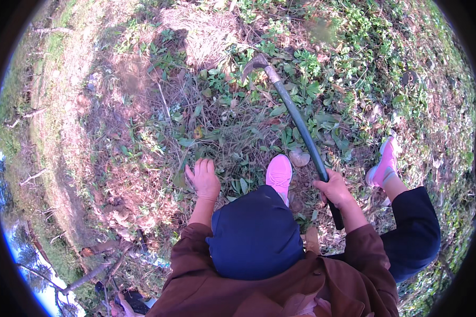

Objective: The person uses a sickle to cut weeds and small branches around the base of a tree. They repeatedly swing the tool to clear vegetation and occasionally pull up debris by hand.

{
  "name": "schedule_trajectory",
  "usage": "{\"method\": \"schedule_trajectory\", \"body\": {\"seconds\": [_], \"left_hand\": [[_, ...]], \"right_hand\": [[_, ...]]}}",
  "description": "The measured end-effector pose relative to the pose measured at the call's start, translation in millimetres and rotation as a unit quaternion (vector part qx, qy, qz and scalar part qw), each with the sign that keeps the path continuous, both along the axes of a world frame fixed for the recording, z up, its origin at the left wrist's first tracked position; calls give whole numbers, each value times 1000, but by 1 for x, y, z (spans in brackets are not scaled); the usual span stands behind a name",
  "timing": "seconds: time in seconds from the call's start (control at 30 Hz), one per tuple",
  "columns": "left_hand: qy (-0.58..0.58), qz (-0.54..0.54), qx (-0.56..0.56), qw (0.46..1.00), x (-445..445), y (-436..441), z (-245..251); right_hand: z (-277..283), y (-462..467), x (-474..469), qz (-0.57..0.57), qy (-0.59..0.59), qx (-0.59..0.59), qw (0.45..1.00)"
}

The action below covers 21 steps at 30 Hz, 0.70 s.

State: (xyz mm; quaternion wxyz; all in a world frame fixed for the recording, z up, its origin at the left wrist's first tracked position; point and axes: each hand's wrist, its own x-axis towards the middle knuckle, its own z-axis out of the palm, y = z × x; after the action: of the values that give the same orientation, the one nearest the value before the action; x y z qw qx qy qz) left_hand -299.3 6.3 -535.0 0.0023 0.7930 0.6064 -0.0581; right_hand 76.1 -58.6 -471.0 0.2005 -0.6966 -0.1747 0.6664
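My right hand (336, 188) is closed around the lower part of a long-handled sickle (299, 120). Its dark green shaft slants up and to the left, ending in a metal socket and a curved blade (254, 64) over low green weeds. Below my fist the black butt of the handle sticks out. My left hand (204, 180) holds nothing; its fingers point forward and the thumb stands apart, just over or at the grass and weeds (190, 142). Whether the fingertips touch the plants, I cannot tell.
My pink shoes (279, 173) stand on the weedy ground, with a pale stone (300, 157) beside one. A pile of dry straw-like grass (210, 37) lies ahead. Cut branches (99, 249) are at the lower left, near part of another person (121, 305).
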Motion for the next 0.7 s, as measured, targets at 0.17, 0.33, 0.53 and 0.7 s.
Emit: {"method": "schedule_trajectory", "body": {"seconds": [0.17, 0.33, 0.53, 0.7], "left_hand": [[-183, -112, -4, 977, 69, 34, 7], [-11, -64, -95, 993, 102, 79, -39], [80, -34, -181, 980, 74, 90, -96], [70, -7, -202, 977, 60, 78, -97]], "right_hand": [[-27, 10, -13, 169, -145, 57, 973], [-30, 3, -6, 181, -120, 4, 976], [-2, -29, 14, -23, 58, -67, 996], [-10, -11, 13, -213, 146, -22, 966]]}}
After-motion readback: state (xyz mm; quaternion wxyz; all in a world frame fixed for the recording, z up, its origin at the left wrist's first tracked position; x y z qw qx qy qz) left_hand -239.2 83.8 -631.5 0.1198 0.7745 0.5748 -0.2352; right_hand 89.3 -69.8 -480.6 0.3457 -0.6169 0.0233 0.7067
